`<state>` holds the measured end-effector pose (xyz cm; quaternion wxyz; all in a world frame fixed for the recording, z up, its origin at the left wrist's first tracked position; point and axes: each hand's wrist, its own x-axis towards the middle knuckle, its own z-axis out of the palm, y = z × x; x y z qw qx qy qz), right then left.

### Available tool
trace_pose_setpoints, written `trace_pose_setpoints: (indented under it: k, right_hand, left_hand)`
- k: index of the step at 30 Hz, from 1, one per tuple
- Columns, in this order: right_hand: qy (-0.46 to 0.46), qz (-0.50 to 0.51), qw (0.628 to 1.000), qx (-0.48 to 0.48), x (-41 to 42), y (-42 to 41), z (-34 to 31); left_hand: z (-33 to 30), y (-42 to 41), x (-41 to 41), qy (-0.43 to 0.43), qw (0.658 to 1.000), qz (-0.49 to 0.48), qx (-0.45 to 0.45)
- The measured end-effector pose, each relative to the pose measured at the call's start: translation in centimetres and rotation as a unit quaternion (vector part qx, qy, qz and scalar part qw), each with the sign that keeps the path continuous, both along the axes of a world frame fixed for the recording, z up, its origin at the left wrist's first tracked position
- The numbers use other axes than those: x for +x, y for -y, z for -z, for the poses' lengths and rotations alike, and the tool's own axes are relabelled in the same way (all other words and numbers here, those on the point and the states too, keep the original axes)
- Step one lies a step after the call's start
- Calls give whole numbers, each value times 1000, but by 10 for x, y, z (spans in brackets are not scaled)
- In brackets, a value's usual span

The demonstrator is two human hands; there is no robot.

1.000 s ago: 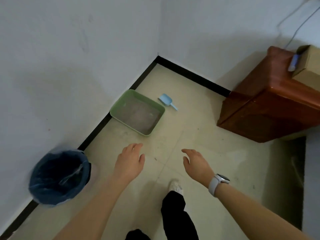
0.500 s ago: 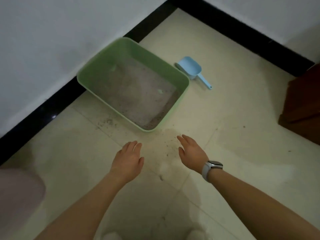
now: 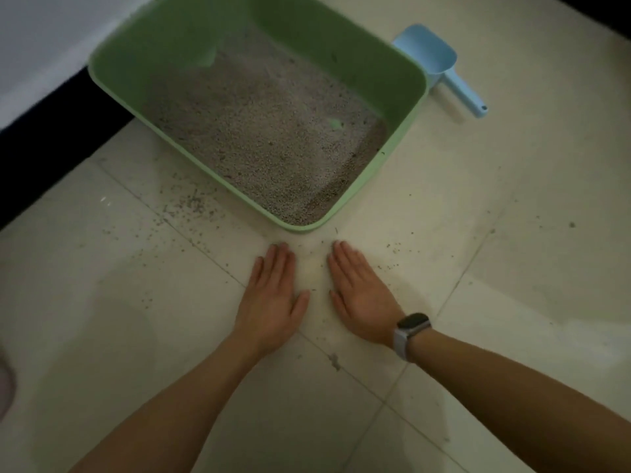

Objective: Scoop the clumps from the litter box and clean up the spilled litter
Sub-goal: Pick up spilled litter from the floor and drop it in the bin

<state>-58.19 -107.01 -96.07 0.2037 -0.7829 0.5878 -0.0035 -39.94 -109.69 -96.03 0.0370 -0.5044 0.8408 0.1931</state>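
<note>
Just below the near corner of the green plastic litter box [image 3: 403, 141], the left hand [image 3: 273, 295] and right hand [image 3: 362, 298] are laid flat, each grip wide and empty, seemingly to gather grey spilled litter [image 3: 194, 203]. A pale blue plastic scoop [image 3: 440, 68] lies untouched behind the box.

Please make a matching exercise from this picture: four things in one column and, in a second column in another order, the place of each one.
Things:
1. litter box
2. scoop
3. spilled litter
4. watch

Places:
A. on the right wrist
B. scattered on the floor tiles in front of the box
C. on the floor behind the far right corner of the box
D. against the wall, grey litter inside

Pairs: 1-D, 2-C, 3-B, 4-A
</note>
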Motion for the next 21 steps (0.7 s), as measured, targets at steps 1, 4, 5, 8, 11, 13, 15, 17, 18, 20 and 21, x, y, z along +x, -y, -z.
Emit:
trace_pose_setpoints:
  k: [1, 4, 5, 8, 11, 13, 15, 17, 18, 20, 21]
  right_hand:
    - [-2, -35, 999, 0, 0, -12, -1]
    - [12, -89, 996, -6, -8, -22, -7]
    - [16, -85, 996, -20, -11, -15, -8]
    - [7, -21, 999, -32, -17, 17, -9]
    - [2, 1, 1000, -3, -6, 34, -7]
    - [-5, -33, 999, -3, 5, 26, -4]
    - [-10, -77, 997, -30, 11, 8, -3]
    - [0, -113, 993, -31, 6, -9, -5]
    - [9, -118, 992, -35, -1, -15, -8]
    - [20, -72, 996, -41, -21, -17, -15]
    - [13, -26, 999, -38, -32, -13, -19]
  left_hand:
    - [0, -7, 2, -12, 999, 53, -5]
    - [-3, -13, 7, -51, 991, 121, -15]
    - [-2, -9, 7, -60, 992, 104, -35]
    - [-2, 12, 0, -60, 997, -17, -54]
    - [0, 28, -7, -47, 993, -107, -29]
    - [4, 32, -9, -33, 993, -109, -17]
    - [8, 32, -8, -28, 997, -73, -18]
    - [9, 23, -4, -32, 999, -12, -36]
    - [9, 16, -3, -39, 998, 19, -42]
    - [9, 0, -3, -55, 994, 82, -43]
    - [10, -6, -4, -60, 992, 106, -39]
